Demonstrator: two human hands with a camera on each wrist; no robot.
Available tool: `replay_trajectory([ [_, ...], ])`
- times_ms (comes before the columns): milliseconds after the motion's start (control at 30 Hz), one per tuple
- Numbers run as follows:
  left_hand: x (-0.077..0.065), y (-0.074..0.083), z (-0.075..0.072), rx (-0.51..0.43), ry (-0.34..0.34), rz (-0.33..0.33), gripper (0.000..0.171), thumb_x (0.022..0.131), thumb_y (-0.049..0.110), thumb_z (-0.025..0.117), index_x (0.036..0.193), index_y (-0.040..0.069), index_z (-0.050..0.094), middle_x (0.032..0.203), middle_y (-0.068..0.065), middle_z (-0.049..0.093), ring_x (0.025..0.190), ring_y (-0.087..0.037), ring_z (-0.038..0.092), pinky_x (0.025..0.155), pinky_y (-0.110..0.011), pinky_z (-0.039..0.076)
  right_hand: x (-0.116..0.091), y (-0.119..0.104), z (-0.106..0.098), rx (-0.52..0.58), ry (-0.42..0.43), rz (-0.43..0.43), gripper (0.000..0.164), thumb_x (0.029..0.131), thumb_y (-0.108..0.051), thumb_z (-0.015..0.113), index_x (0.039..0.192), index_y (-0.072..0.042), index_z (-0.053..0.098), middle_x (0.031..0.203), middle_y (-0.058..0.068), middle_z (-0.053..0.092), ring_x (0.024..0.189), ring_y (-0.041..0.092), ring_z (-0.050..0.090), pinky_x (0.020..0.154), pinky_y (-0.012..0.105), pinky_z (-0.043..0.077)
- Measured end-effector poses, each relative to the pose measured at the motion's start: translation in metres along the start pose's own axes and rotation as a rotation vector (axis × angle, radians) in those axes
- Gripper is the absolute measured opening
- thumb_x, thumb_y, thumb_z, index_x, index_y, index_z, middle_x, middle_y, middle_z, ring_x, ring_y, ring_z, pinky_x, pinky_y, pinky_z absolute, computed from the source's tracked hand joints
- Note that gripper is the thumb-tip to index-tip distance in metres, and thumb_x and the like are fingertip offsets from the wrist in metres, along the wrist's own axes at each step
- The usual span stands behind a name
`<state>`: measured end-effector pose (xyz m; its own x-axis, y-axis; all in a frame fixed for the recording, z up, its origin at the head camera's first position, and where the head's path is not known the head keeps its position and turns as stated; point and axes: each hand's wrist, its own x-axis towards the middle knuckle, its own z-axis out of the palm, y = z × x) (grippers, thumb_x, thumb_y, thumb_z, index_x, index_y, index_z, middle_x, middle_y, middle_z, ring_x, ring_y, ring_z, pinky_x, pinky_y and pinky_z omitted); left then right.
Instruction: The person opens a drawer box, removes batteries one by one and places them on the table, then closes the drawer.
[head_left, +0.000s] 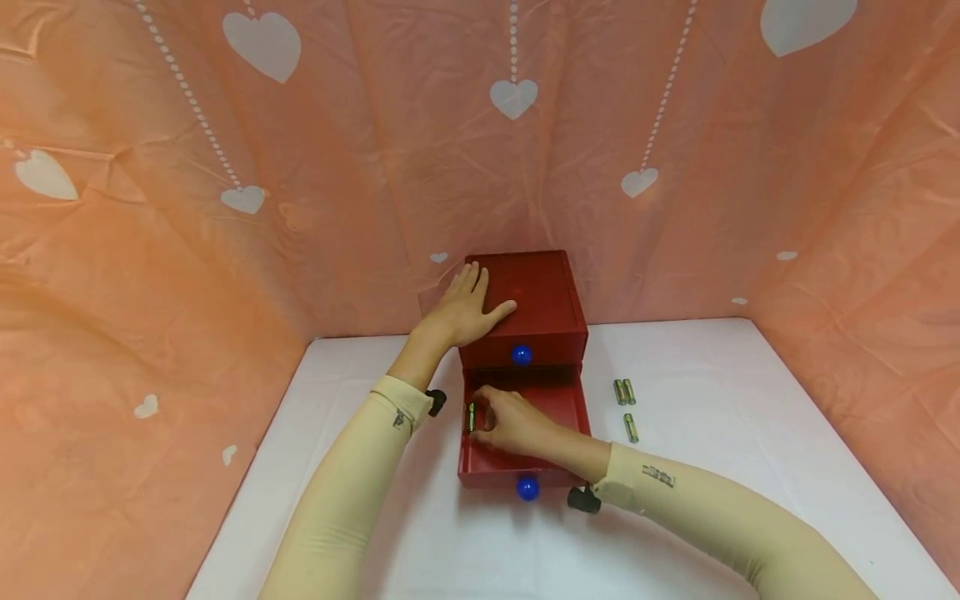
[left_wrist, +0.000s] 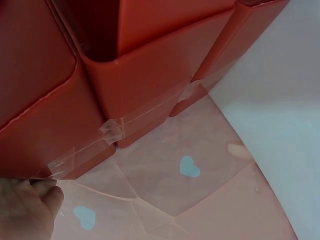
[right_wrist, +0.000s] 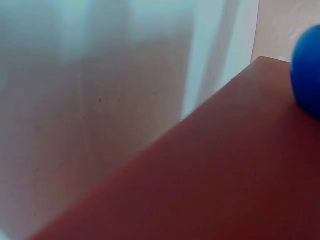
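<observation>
A small red drawer cabinet (head_left: 528, 287) stands at the back of the table, its lower drawer (head_left: 551, 408) pulled out. My left hand (head_left: 461, 315) rests on the cabinet's top left edge with fingers spread. In the left wrist view, part of this hand (left_wrist: 25, 207) shows beside the cabinet's side wall (left_wrist: 150, 75). My right hand (head_left: 517, 423) reaches into the drawer. Its thumb and curled index finger pinch a green battery (head_left: 471, 417) near the ends, beside the drawer's left wall. The right wrist view shows the drawer front (right_wrist: 210, 165), without the hand.
To the right of the cabinet, a pair of batteries (head_left: 624, 392) lies side by side, with a single battery (head_left: 631, 427) nearer. Blue knobs mark the upper drawer (head_left: 487, 353) and lower drawer. A pink cloth with hearts (head_left: 390, 167) hangs behind the white table (head_left: 675, 358).
</observation>
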<state>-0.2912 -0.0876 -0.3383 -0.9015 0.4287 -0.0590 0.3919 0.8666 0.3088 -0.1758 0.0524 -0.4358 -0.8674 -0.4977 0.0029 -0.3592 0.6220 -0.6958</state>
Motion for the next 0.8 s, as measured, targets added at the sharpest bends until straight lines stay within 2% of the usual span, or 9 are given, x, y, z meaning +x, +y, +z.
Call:
replay_trajectory([
  [367,0.0001,-0.0002,0.0000,0.000,0.005,0.004,0.097,0.109,0.071,0.034,0.172,0.004,0.005,0.180,-0.016,-0.004,0.167,-0.026,-0.010,0.135,-0.041,-0.002,-0.0016,-0.0015,0.0015,-0.018,-0.019,-0.020,0.041,0.090,-0.014,0.088,0.124,-0.005,0.066,0.082,-0.001,0.062,0.074,0.013,0.058,0.066,0.027,0.052],
  [800,0.0009,-0.0009,-0.0007,0.001,0.000,0.007,0.097,0.109,0.071,0.033,0.172,0.004,0.003,0.180,-0.015,-0.006,0.167,-0.027,-0.010,0.134,-0.039,-0.005,-0.0018,-0.0013,0.0007,-0.046,-0.036,-0.018,0.042,0.089,-0.016,0.089,0.123,-0.004,0.067,0.085,-0.001,0.062,0.076,0.014,0.058,0.067,0.028,0.052],
])
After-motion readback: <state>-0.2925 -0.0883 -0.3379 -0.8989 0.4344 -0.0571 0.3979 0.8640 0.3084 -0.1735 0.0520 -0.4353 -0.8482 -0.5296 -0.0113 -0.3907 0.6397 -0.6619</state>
